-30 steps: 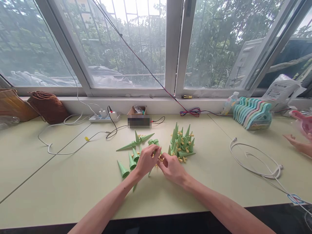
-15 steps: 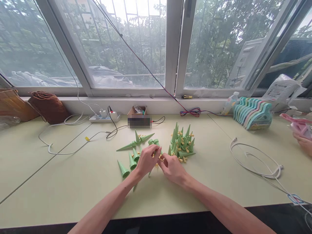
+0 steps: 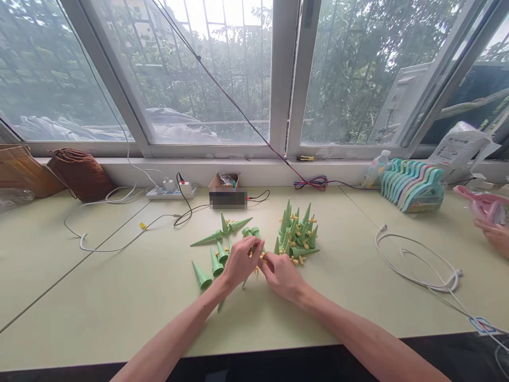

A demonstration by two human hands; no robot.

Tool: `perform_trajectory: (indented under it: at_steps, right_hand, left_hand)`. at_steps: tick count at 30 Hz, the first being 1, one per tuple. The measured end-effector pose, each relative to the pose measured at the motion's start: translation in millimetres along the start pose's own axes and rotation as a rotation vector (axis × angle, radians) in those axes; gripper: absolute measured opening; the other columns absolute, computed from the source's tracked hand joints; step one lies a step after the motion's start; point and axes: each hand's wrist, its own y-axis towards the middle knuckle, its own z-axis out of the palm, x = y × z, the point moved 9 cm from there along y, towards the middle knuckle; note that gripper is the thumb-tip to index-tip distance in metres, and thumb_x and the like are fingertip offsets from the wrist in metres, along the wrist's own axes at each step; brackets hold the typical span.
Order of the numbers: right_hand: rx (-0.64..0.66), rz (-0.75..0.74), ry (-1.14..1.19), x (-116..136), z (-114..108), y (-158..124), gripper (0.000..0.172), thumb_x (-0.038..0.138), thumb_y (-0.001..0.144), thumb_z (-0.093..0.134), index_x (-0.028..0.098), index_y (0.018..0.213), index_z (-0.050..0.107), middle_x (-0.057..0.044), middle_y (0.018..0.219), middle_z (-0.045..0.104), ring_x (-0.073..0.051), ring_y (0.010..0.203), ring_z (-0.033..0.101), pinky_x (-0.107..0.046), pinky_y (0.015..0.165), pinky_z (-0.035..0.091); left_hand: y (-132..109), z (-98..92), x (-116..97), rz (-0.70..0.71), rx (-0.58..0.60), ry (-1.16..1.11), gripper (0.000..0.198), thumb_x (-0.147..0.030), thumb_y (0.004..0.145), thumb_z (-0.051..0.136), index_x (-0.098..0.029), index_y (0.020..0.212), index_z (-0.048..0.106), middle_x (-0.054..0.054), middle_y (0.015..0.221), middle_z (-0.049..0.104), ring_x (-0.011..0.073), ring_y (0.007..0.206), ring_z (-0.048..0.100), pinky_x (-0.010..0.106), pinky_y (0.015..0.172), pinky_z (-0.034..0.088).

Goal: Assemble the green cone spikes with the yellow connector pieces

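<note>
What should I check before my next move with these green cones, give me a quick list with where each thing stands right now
1. Left hand and right hand close together over the work: ok.
2. Grip on the small yellow piece between them: cannot tell, fingers cover most of it.
3. Loose green cones near the left hand: ok, seemingly within easy reach.
4. Every cone in the green cluster upright: not ok, one cone at its front lies on its side.
5. Other person's hand away from the work: ok, at the far right with a pink item.
</note>
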Motion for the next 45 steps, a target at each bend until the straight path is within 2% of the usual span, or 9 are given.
perform_trajectory:
  at_steps: [30, 37, 45]
  right_hand:
    - [-0.003, -0.012, -0.012, 0.7, -0.4, 0.3, 0.029, 0.029, 0.096, 0.046, 0.020, 0.069, 0.040, 0.005, 0.054, 0.045, -0.010, 0.046, 0.035, -0.024, 0.048, 0.025]
    - [0.039, -0.039, -0.012, 5.9, 2.7, -0.9, 0.024, 0.022, 0.093, 0.048, 0.020, 0.069, 0.045, 0.004, 0.054, 0.045, -0.010, 0.046, 0.036, -0.024, 0.049, 0.026]
    - [0.081, -0.069, -0.053, 6.5, 6.9, -1.4, 0.025, 0.021, 0.092, 0.049, 0.020, 0.069, 0.042, 0.004, 0.055, 0.044, -0.010, 0.048, 0.035, -0.023, 0.049, 0.026]
  left_hand:
    - [0.4, -0.7, -2.0, 0.018, -0.006, 0.007, 0.026, -0.021, 0.094, 0.051, -0.018, 0.069, 0.055, -0.001, 0.065, 0.060, 0.0108, 0.056, 0.049, 0.023, 0.055, 0.039]
    - [0.2, 1.9, -2.6, 0.022, 0.025, 0.012, 0.025, -0.022, 0.094, 0.052, -0.018, 0.070, 0.057, -0.001, 0.065, 0.061, 0.0104, 0.055, 0.048, 0.024, 0.054, 0.039]
    - [-0.2, 1.7, -5.2, 0.024, 0.038, 0.010, 0.025, -0.023, 0.095, 0.052, -0.018, 0.070, 0.058, -0.001, 0.064, 0.062, 0.0105, 0.055, 0.050, 0.023, 0.056, 0.040]
